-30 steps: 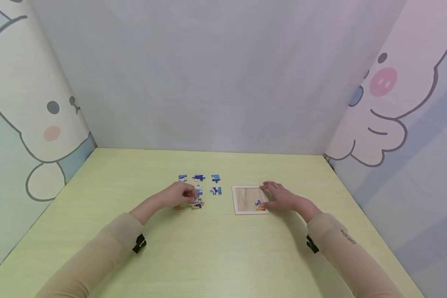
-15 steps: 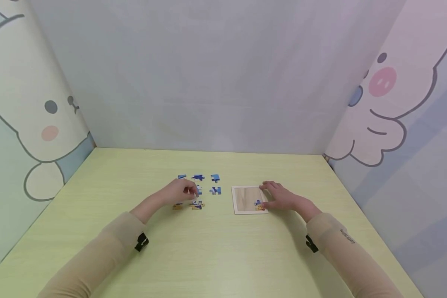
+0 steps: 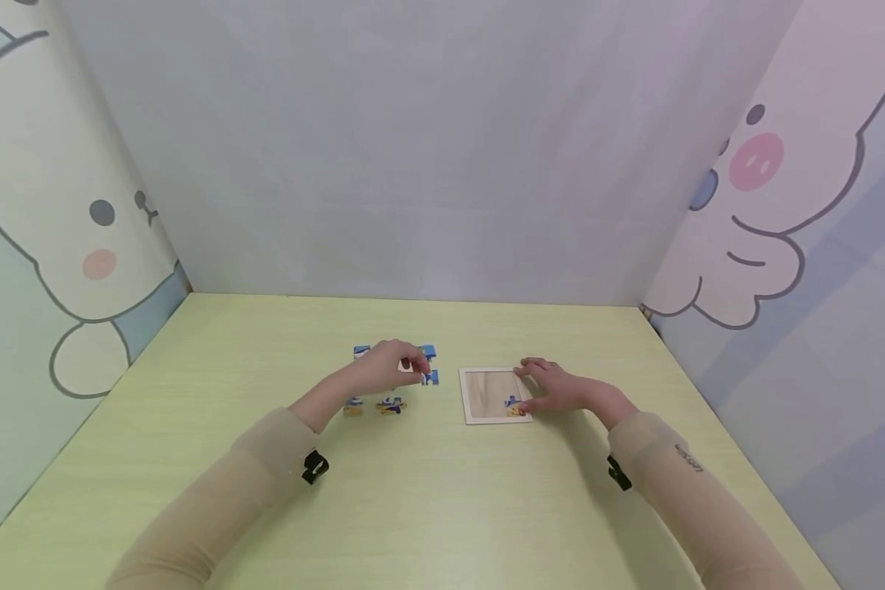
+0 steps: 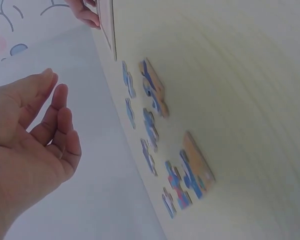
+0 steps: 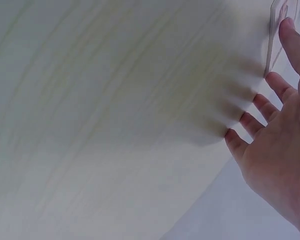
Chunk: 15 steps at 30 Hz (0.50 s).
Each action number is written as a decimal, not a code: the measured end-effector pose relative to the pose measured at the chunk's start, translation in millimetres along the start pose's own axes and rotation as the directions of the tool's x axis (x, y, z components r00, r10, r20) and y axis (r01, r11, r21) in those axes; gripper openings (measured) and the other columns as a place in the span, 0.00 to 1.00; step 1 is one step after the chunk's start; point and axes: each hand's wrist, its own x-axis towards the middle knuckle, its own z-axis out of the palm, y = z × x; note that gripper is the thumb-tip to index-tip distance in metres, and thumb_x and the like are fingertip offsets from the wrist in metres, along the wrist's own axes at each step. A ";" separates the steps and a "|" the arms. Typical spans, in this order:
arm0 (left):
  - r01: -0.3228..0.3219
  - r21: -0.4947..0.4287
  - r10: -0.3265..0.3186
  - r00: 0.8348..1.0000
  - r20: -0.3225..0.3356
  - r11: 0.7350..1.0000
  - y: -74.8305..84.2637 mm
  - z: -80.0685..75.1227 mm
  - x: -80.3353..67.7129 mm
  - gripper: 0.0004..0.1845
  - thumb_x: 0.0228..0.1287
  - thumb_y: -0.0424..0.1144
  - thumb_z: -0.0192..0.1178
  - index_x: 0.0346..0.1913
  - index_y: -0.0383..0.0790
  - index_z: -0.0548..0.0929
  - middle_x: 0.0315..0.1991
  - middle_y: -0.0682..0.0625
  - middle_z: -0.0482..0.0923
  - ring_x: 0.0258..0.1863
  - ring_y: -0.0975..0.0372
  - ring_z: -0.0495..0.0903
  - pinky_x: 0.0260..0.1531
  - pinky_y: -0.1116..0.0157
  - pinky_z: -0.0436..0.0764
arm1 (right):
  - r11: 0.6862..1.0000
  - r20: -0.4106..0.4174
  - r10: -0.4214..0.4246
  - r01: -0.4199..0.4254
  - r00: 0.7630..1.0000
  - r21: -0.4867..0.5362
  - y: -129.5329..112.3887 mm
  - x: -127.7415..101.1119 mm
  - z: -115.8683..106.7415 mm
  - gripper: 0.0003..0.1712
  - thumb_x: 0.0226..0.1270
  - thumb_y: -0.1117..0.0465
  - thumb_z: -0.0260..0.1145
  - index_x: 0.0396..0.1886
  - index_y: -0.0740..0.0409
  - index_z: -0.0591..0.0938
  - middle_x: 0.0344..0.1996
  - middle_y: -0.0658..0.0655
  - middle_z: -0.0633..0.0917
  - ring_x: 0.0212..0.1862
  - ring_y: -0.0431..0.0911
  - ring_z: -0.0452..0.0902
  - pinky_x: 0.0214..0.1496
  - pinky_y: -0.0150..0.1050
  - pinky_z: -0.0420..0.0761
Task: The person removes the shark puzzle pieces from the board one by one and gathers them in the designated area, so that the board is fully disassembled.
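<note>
My left hand hovers above the loose puzzle pieces, hiding some of them in the head view. Its fingers are loosely bent, with the thumb near the index finger and nothing held. On the table, a blue-and-tan piece and a corner-like piece lie in front of the hand. Blue pieces show past its fingertips. My right hand rests at the right edge of the square puzzle frame, fingers spread and touching the table, thumb near a blue-and-yellow piece in the frame's near right corner.
The pale yellow table extends all around. A light curtain with cartoon animals at the sides borders its back and both side edges. Several other puzzle pieces lie close together in the left wrist view.
My left hand has moved right and slightly away over the pieces, uncovering the nearer ones and covering some farther ones. The right hand and the frame have stayed in place.
</note>
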 end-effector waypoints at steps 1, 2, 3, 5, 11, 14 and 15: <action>-0.003 -0.005 0.003 1.000 -0.001 1.000 3.2 1.0 2.9 0.05 0.64 0.36 0.60 0.41 0.41 0.83 0.36 0.58 0.79 0.39 0.62 0.74 0.43 0.64 0.75 | 1.000 0.006 -0.002 0.002 1.000 0.001 1.2 0.1 -0.6 0.44 0.62 0.41 0.63 0.70 0.58 0.60 0.72 0.67 0.53 0.71 0.67 0.45 0.67 0.62 0.52; -0.003 -0.007 0.003 1.000 -0.003 1.000 6.4 2.2 5.8 0.05 0.63 0.36 0.61 0.40 0.43 0.83 0.36 0.58 0.79 0.40 0.62 0.73 0.43 0.64 0.74 | 1.000 0.010 -0.005 0.005 1.000 0.008 2.0 -0.1 -1.5 0.44 0.62 0.41 0.63 0.71 0.58 0.60 0.72 0.67 0.52 0.71 0.67 0.45 0.67 0.63 0.51; -0.001 -0.012 0.001 1.000 -0.004 1.000 9.4 3.3 8.6 0.04 0.63 0.37 0.61 0.40 0.44 0.83 0.36 0.59 0.79 0.41 0.62 0.73 0.43 0.64 0.74 | 1.000 0.014 -0.007 0.007 1.000 0.009 2.9 -0.3 -2.2 0.45 0.61 0.41 0.64 0.71 0.58 0.60 0.72 0.66 0.52 0.71 0.67 0.45 0.67 0.63 0.51; 0.002 -0.020 -0.002 1.000 -0.007 1.000 15.1 6.0 13.8 0.04 0.63 0.37 0.61 0.39 0.46 0.83 0.36 0.59 0.79 0.41 0.63 0.73 0.43 0.64 0.74 | 1.000 0.024 -0.008 0.007 1.000 0.014 3.8 -1.2 -3.9 0.46 0.59 0.41 0.65 0.71 0.56 0.60 0.72 0.65 0.52 0.72 0.65 0.44 0.68 0.62 0.51; -0.046 -0.041 0.045 0.999 -0.024 0.998 26.6 19.8 30.4 0.07 0.64 0.37 0.60 0.43 0.41 0.83 0.37 0.57 0.81 0.43 0.59 0.76 0.46 0.61 0.74 | 1.000 0.036 -0.021 0.021 0.999 0.002 5.9 -3.6 -8.1 0.52 0.52 0.40 0.71 0.71 0.56 0.59 0.72 0.65 0.53 0.72 0.65 0.45 0.66 0.65 0.51; -0.059 -0.044 0.057 0.997 -0.042 0.997 30.9 31.1 40.4 0.08 0.64 0.37 0.61 0.44 0.39 0.83 0.38 0.55 0.81 0.43 0.59 0.76 0.47 0.60 0.74 | 1.000 0.034 -0.022 0.022 0.999 -0.004 6.7 -4.2 -8.4 0.54 0.50 0.39 0.72 0.71 0.56 0.59 0.72 0.64 0.53 0.72 0.65 0.45 0.66 0.64 0.52; -0.061 -0.051 0.059 0.997 -0.047 0.997 32.3 35.0 43.5 0.09 0.63 0.37 0.61 0.44 0.39 0.83 0.38 0.55 0.81 0.42 0.59 0.76 0.47 0.60 0.75 | 1.000 0.031 -0.024 0.024 0.999 -0.006 6.8 -4.4 -7.9 0.54 0.49 0.39 0.72 0.71 0.56 0.59 0.72 0.63 0.54 0.71 0.64 0.46 0.66 0.64 0.53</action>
